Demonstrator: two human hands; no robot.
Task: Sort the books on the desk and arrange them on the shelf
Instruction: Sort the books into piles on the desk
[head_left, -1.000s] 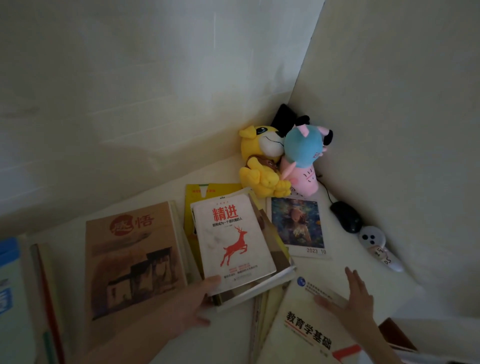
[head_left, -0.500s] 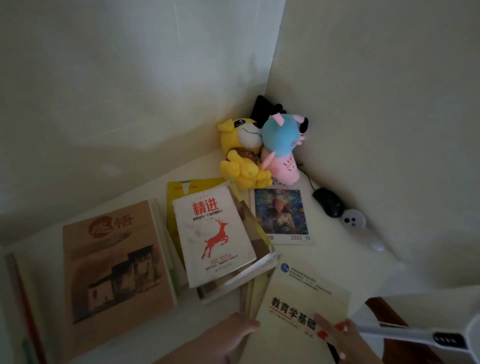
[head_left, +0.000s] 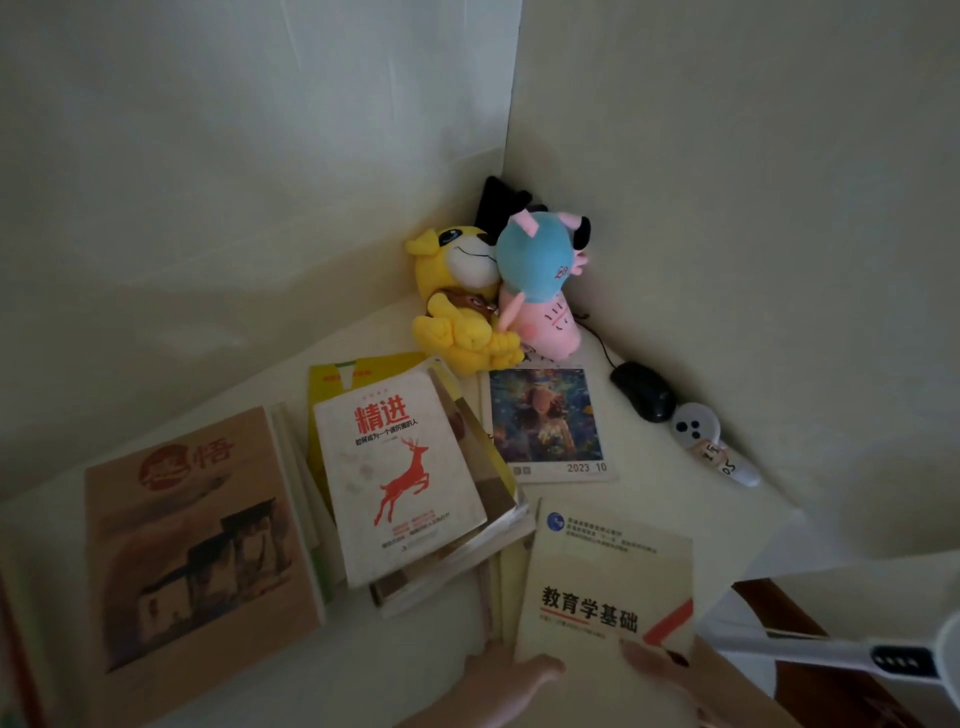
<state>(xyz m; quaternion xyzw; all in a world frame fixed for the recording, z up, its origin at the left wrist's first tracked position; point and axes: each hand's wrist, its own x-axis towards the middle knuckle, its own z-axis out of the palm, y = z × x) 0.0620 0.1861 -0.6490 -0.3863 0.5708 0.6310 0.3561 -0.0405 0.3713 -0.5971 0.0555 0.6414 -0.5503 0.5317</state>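
A cream textbook (head_left: 608, 571) with black characters lies at the desk's front edge. My left hand (head_left: 498, 686) grips its lower left edge, thumb on the cover. My right hand (head_left: 657, 662) pinches its lower right corner. Left of it a white book with a red deer (head_left: 400, 467) tops a skewed pile over a yellow book (head_left: 363, 370). A large brown book (head_left: 197, 545) lies further left on more books. A picture booklet marked 2023 10 (head_left: 545, 421) lies behind the textbook. No shelf is in view.
Two plush toys, yellow (head_left: 457, 312) and blue-pink (head_left: 540, 280), sit in the wall corner. A black mouse (head_left: 644, 397) and a white handheld device (head_left: 711, 441) lie along the right wall. A white lamp arm (head_left: 831, 652) reaches in at the lower right.
My left hand left the deer book's pile and came to the cream textbook. My right hand slid from the textbook's top down to its lower right corner. The view shifted right.
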